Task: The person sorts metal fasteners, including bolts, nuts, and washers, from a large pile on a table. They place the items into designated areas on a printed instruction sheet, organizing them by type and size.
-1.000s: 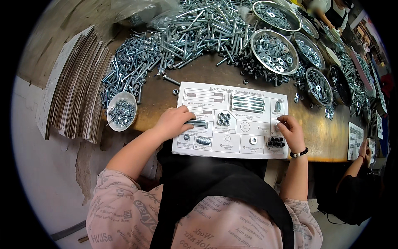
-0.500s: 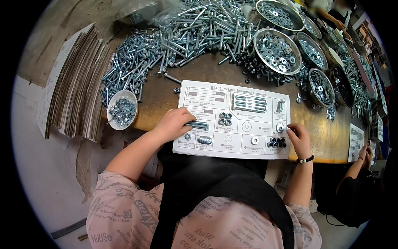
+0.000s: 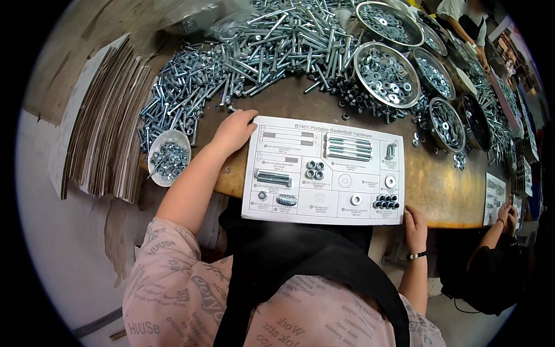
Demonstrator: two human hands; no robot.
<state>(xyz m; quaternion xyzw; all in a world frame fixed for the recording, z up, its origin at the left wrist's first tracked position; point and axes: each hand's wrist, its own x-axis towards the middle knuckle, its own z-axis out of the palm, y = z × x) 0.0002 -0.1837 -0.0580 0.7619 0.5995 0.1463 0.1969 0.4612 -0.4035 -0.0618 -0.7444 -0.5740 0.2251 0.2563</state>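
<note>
A white printed hardware card (image 3: 277, 217) lies in front of me at the bench edge. My left hand (image 3: 236, 132) grips its far left corner, fingers bent over the edge. At the near right corner my right hand (image 3: 415, 226) is closed on the card's side, with some fingers hidden. Long bolts (image 3: 348, 148) lie side by side in the upper middle of the card. Shorter bolts (image 3: 274, 178), black-ringed nuts (image 3: 315, 170), a row of washers (image 3: 286, 200), single washers (image 3: 390, 181), a short bolt (image 3: 391, 151) and black-capped nuts (image 3: 386, 202) sit in other printed boxes.
Heaped loose bolts (image 3: 283, 49) cover the bench's far side. A white bowl of nuts (image 3: 169, 180) stands at left, beside stacked cardboard sheets (image 3: 107, 115). Round metal bowls of washers (image 3: 387, 75) line the right. Another person's hands (image 3: 508, 215) hold a similar card (image 3: 494, 199) there.
My left hand has left the shorter bolts on the card and moved to its far left corner. My right hand has slid down the right side toward the near corner.
</note>
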